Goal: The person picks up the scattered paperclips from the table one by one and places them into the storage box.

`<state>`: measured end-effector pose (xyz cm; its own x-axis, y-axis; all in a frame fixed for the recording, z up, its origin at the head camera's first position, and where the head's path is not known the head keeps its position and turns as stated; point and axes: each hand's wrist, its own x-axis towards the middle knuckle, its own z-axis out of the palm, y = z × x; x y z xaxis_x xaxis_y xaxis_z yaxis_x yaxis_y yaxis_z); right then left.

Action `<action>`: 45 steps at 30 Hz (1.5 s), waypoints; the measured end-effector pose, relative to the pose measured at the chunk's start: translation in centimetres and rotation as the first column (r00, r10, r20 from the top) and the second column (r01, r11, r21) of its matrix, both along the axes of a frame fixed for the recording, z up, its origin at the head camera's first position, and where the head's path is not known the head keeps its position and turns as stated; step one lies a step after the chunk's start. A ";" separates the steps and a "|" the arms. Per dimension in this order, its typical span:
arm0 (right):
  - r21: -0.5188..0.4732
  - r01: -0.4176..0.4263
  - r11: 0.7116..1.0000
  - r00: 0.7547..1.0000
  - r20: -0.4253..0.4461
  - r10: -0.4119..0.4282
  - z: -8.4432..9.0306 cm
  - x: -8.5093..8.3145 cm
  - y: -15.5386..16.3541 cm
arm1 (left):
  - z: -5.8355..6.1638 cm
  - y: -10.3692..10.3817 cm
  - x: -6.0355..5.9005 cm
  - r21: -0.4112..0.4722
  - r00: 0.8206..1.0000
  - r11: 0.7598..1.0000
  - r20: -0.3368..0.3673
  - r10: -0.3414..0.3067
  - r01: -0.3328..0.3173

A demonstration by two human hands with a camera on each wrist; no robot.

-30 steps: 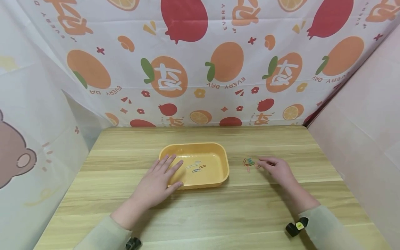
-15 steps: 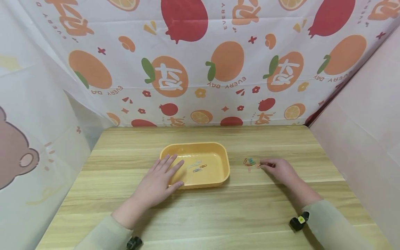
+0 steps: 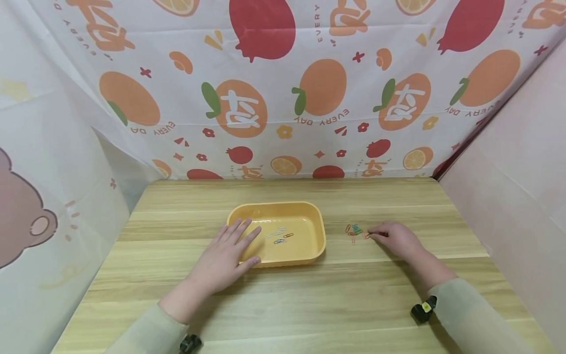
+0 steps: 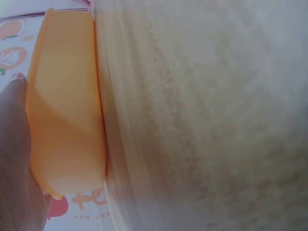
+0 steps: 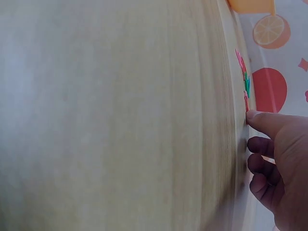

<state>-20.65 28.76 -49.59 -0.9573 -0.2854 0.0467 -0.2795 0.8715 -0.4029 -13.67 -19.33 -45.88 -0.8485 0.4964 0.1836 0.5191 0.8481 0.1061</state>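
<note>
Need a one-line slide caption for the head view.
Left hand rests on orange plastic tray; right hand pinches a paper clip.

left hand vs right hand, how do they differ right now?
The left hand lies flat, fingers spread, on the tray rim; the right hand has curled fingers pinching a clip on the table. Left touches the tray; right is apart from it. Both rest low on the table.

An orange tray (image 3: 316,216), multicoloured paper clips (image 3: 353,229), a fruit-patterned backdrop (image 3: 283,88).
</note>
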 end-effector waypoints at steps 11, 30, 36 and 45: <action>0.080 -0.043 0.996 0.998 -0.050 0.047 0.0 0.0 0.0 | 0.0 0.1 0.1 0.002 1.000 1.000 0.011 0.001 -0.001; 0.230 -0.157 0.961 0.966 -0.168 0.198 0.5 0.1 -0.3 | -0.1 0.0 0.2 0.015 1.000 1.000 0.008 0.000 -0.001; 0.239 -0.173 0.956 0.957 -0.187 0.220 0.4 -0.1 -0.1 | -0.1 0.0 0.2 0.018 1.000 1.000 0.012 -0.001 0.001; 0.241 -0.188 0.952 0.940 -0.236 0.245 0.1 -0.1 0.0 | 0.1 0.0 0.2 0.033 1.000 0.999 0.031 0.002 -0.003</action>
<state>-20.76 28.78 -49.49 -0.8331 -0.5153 0.2010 -0.5411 0.8346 -0.1035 -13.51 -19.32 -45.82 -0.8554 0.4880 0.1736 0.5127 0.8454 0.1496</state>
